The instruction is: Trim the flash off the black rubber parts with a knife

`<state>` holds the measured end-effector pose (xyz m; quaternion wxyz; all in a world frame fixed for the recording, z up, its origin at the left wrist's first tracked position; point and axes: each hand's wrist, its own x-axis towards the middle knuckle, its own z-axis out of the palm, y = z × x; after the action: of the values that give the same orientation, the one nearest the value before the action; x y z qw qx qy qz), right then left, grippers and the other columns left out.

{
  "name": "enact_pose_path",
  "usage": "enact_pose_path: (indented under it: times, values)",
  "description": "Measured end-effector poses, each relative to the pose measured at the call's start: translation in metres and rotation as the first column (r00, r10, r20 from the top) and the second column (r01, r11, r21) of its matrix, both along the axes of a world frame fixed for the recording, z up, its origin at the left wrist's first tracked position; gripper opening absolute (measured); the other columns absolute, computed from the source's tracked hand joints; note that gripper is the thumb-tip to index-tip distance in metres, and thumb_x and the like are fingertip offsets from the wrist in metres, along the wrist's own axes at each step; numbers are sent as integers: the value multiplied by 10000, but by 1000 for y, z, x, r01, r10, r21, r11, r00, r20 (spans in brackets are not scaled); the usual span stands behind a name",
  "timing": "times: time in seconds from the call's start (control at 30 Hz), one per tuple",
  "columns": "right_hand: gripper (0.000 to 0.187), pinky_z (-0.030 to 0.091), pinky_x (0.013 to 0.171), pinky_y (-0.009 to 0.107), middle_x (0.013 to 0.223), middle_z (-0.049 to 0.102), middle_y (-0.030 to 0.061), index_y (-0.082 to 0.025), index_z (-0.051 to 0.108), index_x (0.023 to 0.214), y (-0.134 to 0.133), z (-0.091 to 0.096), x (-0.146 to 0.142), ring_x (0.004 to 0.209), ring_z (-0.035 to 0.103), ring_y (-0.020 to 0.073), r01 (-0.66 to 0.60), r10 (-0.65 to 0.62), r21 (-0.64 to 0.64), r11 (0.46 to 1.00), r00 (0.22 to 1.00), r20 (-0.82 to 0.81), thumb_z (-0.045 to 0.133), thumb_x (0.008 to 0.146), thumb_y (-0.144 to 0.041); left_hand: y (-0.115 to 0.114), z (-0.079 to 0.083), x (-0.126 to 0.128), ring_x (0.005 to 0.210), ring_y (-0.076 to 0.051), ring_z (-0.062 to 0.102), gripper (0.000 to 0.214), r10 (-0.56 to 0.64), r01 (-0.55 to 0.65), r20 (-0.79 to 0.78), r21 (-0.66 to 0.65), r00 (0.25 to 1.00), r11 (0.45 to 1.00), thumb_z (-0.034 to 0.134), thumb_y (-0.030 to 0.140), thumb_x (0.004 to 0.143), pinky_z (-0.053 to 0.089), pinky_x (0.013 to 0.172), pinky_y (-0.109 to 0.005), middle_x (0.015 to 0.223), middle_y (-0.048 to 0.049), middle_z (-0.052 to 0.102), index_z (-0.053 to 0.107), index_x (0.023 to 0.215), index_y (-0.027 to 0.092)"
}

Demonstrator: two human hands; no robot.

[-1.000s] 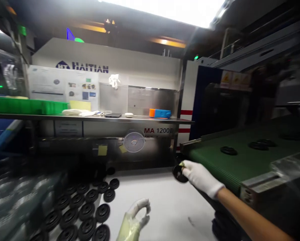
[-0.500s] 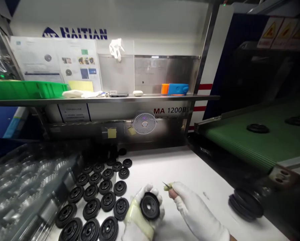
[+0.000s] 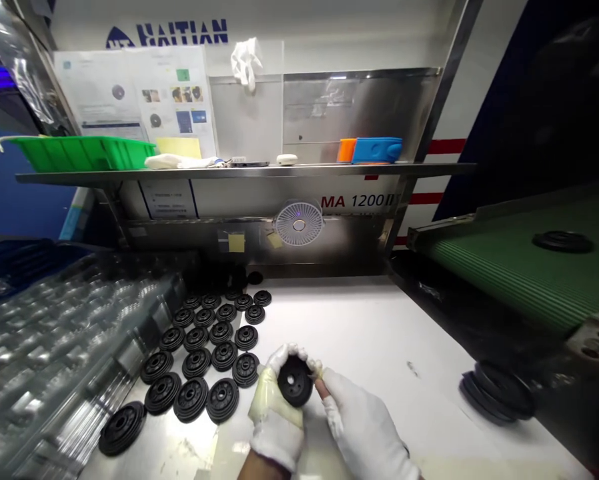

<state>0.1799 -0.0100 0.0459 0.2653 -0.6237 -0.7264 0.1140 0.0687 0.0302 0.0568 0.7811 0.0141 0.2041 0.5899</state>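
In a white glove with a yellowish palm, my left hand (image 3: 278,407) grips a black wheel (image 3: 294,381). A round hole pierces the wheel's middle, and its face is turned towards me. My right hand (image 3: 362,420), also gloved in white with bare skin showing at one finger, is closed at the right edge of the wheel. Its fingertips pinch a thin pointed blade, seen plainly half a second ago and now largely hidden against the wheel. Several similar black wheels (image 3: 223,400) lie flat in rows to the left of my hands.
Clear plastic trays (image 3: 74,333) are stacked on the left. A stack of black wheels (image 3: 497,393) stands at the right. Beyond it, a green conveyor belt (image 3: 509,273) carries another wheel. A fan (image 3: 299,224) sits below the shelf (image 3: 299,171), which holds a green bin (image 3: 87,153).
My right hand has moved left, bringing its fingertips to the wheel's edge. The wheel in my left hand has turned slightly. The whole view has shifted with my head.
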Motion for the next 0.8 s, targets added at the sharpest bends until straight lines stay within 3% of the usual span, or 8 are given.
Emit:
enact_pose_path:
  times: [0.07, 0.3, 0.57, 0.67, 0.73, 0.8]
  values:
    - [264, 410, 583, 272, 789, 634, 5, -268, 531, 936, -2, -1, 0, 677, 588, 186, 23, -23, 2, 1000, 1000, -8, 270, 901, -284, 1, -1, 4, 615, -152, 549, 90, 14, -14, -1, -17, 1000, 1000, 560, 121, 700, 491, 679, -304, 625, -47, 573, 581, 613, 128]
    - [253, 344, 522, 276, 682, 612, -11, -251, 514, 784, -8, -12, -4, 589, 564, 186, 108, -107, -42, 993, 994, 37, 295, 898, -308, 11, -11, 10, 611, -160, 548, 109, -27, 27, 13, -8, 1000, 1000, 570, 120, 698, 499, 682, -345, 609, -44, 573, 583, 590, 126]
    - [265, 301, 516, 280, 660, 603, -19, -253, 503, 752, -12, -22, -17, 583, 562, 180, 125, -124, -8, 992, 991, 49, 298, 910, -310, 14, -10, 11, 623, -149, 573, 127, 63, -61, 10, -99, 998, 993, 527, 95, 712, 515, 689, -346, 626, -25, 574, 559, 600, 145]
    - [279, 317, 525, 274, 677, 610, -2, -245, 510, 767, -12, -19, -17, 596, 565, 180, 85, -85, -1, 996, 996, -4, 278, 910, -307, 10, -8, 8, 730, -196, 601, 79, 56, -57, -15, -78, 998, 995, 537, 96, 709, 512, 711, -382, 745, -61, 610, 597, 734, 141]
    - [280, 342, 538, 263, 700, 610, 7, -240, 499, 776, -10, -15, -14, 610, 563, 178, 46, -48, -24, 999, 996, -76, 265, 908, -317, 7, -7, 5, 778, -221, 603, 161, 49, -51, -53, -39, 997, 998, 555, 110, 706, 509, 709, -399, 808, -77, 615, 599, 857, 145]
    - [269, 357, 546, 260, 707, 601, 9, -239, 481, 771, -7, -12, -10, 614, 555, 177, 18, -24, -54, 998, 993, -115, 260, 901, -322, 5, -6, 1, 726, -209, 600, 175, 72, -72, -73, -6, 995, 997, 556, 128, 711, 512, 670, -382, 760, -66, 601, 587, 882, 147]
